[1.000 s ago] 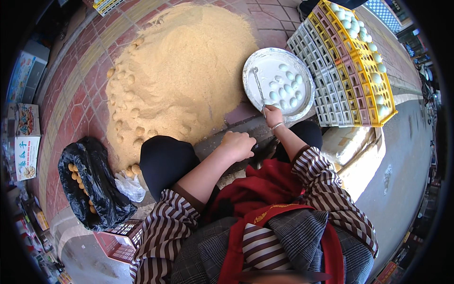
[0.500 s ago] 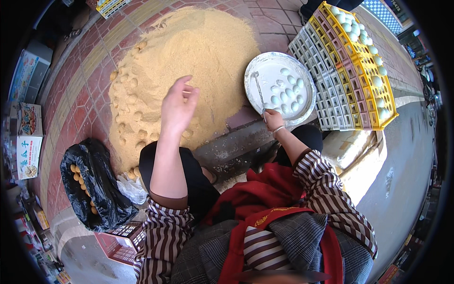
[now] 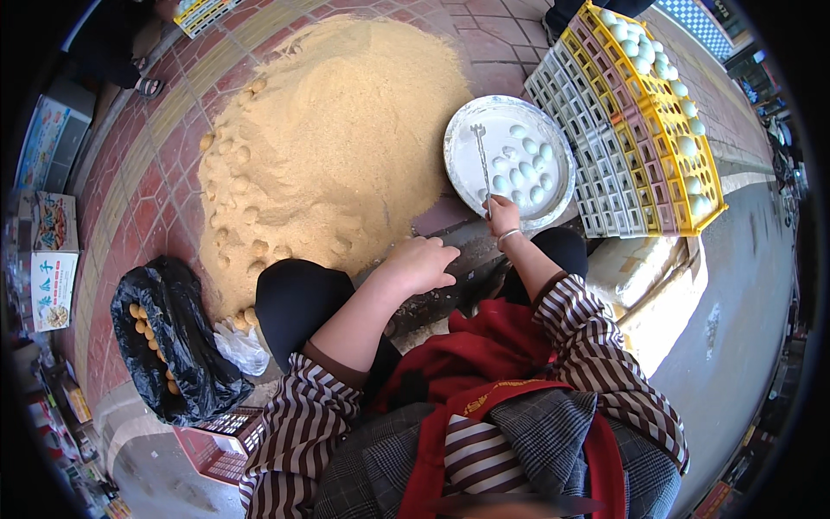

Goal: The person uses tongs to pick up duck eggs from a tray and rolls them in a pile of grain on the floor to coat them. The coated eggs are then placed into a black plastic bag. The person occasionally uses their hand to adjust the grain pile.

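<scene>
My right hand (image 3: pixel 502 216) is closed round the handle of a long thin metal fork (image 3: pixel 483 164). The fork's pronged head reaches over the grey-white slurry in a wide round metal basin (image 3: pixel 451 154). Several pale blue-green eggs (image 3: pixel 516 177) lie in the slurry, mostly in its right half. My left hand (image 3: pixel 419 265) holds nothing. Its fingers are loosely stretched toward the basin, above the near right edge of a large heap of tan, husk-like material (image 3: pixel 346 121). Coated round lumps (image 3: pixel 238 186) and hollows dot the heap's left side.
Right of the basin stands a tall stack of plastic egg trays (image 3: pixel 596 121), with eggs (image 3: pixel 644 52) on the yellow top one. At left, a black plastic bag (image 3: pixel 199 346) lines a container with several brown-coated eggs (image 3: pixel 143 324). A clear bag (image 3: pixel 242 348) lies beside it. A person's sandalled foot (image 3: pixel 150 86) shows far left.
My left hand has swung from above the heap down and right, toward the basin. The fork's head has shifted slightly up and right in the basin. A person's foot has appeared far left.
</scene>
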`<move>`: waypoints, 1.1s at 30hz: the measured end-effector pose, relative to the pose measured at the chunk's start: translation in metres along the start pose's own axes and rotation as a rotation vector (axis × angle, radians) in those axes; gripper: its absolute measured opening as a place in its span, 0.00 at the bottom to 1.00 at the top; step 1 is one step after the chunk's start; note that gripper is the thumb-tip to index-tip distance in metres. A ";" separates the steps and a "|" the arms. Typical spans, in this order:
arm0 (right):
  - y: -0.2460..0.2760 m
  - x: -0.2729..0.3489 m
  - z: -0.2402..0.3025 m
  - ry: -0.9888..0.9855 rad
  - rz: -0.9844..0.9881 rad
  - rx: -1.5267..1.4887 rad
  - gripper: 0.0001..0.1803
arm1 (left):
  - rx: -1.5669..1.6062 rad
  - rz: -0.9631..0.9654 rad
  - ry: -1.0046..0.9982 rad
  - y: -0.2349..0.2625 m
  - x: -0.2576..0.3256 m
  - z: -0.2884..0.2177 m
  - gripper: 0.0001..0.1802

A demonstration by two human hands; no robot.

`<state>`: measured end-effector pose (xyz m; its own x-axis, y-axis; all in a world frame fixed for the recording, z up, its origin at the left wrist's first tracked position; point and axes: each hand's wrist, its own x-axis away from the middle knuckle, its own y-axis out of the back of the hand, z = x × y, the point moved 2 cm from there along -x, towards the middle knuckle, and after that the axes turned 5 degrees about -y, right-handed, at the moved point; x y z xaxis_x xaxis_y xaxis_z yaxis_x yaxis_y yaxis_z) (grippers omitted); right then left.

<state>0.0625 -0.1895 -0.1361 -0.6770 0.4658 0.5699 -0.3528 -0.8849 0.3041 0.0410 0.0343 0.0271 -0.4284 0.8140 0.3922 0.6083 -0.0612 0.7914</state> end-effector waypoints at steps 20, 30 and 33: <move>-0.010 -0.002 0.000 0.053 0.039 0.032 0.14 | -0.024 -0.061 0.001 -0.002 0.003 0.004 0.24; -0.008 0.001 0.004 -0.065 0.067 -0.057 0.14 | -0.020 -0.086 -0.022 -0.001 0.003 0.006 0.23; -0.006 -0.001 0.005 -0.007 -0.028 -0.125 0.14 | -0.022 -0.082 -0.018 -0.001 0.002 0.006 0.23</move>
<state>0.0684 -0.1847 -0.1340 -0.6611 0.4903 0.5680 -0.4498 -0.8648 0.2229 0.0433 0.0396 0.0243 -0.4643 0.8268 0.3175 0.5565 -0.0066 0.8308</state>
